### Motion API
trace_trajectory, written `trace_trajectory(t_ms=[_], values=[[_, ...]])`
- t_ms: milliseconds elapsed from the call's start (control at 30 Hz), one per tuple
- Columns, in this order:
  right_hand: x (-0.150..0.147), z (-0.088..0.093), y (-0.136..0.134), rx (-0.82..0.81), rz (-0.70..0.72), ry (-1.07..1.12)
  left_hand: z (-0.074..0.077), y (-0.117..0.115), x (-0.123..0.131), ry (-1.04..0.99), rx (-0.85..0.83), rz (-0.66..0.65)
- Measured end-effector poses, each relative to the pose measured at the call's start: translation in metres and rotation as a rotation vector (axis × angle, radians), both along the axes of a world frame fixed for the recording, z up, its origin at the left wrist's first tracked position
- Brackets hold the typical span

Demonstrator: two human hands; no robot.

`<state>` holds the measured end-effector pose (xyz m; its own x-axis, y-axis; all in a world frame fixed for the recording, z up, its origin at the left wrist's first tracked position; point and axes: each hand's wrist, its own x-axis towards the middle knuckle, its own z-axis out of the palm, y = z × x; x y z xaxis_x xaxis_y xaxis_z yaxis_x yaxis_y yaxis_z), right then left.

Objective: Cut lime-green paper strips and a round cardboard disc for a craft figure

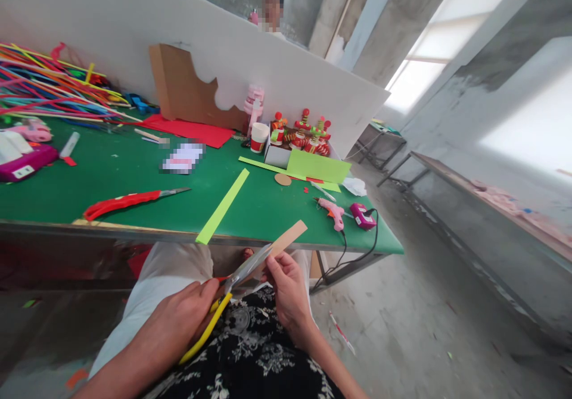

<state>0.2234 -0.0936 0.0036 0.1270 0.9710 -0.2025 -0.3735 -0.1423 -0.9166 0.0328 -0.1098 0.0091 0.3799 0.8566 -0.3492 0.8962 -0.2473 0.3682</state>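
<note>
Low over my lap, my left hand (192, 306) is wrapped round a pair of scissors (250, 268) with yellow handles. Its metal blades point up and right, along a brown cardboard strip (290, 236). Between thumb and fingers, my right hand (288, 286) pinches the lower part of that strip, close to the blades. Whether the blades have cut into the card I cannot tell. Beyond, a light green paper strip (223, 206) lies slanted over the table's front edge. A red-handled pair of scissors (134, 201) rests on the green table (263, 226) to the left.
A pink glue gun (333, 213) and its purple adapter box (363, 216) trail black cables over the right edge. Red paper-cup figures (308, 134), a white cup (259, 137) and green card (317, 165) stand at the back. Colourful pipe cleaners (53, 89) pile up left. Behind the partition is a person.
</note>
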Motion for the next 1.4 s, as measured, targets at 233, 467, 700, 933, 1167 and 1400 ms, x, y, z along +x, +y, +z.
trace_trajectory(t_ms=[233,467,700,933,1167,1400], values=[[0.001,0.001,0.000,0.003,-0.001,-0.011,0.000,-0.001,-0.002,0.024,-0.018,-0.029],[0.000,0.000,0.000,-0.002,0.000,-0.006,-0.014,0.000,-0.005,-0.115,0.061,-0.005],[0.000,-0.001,-0.001,-0.023,-0.001,0.015,-0.012,0.000,-0.005,-0.110,0.049,-0.011],[0.004,0.008,0.003,0.003,-0.046,0.052,-0.013,-0.001,-0.006,-0.062,0.063,-0.015],[0.006,0.002,0.005,-0.016,-0.096,0.048,-0.016,-0.001,-0.006,-0.028,0.069,-0.037],[0.002,0.005,0.003,-0.026,-0.114,0.126,-0.012,0.001,-0.003,0.054,-0.005,-0.048]])
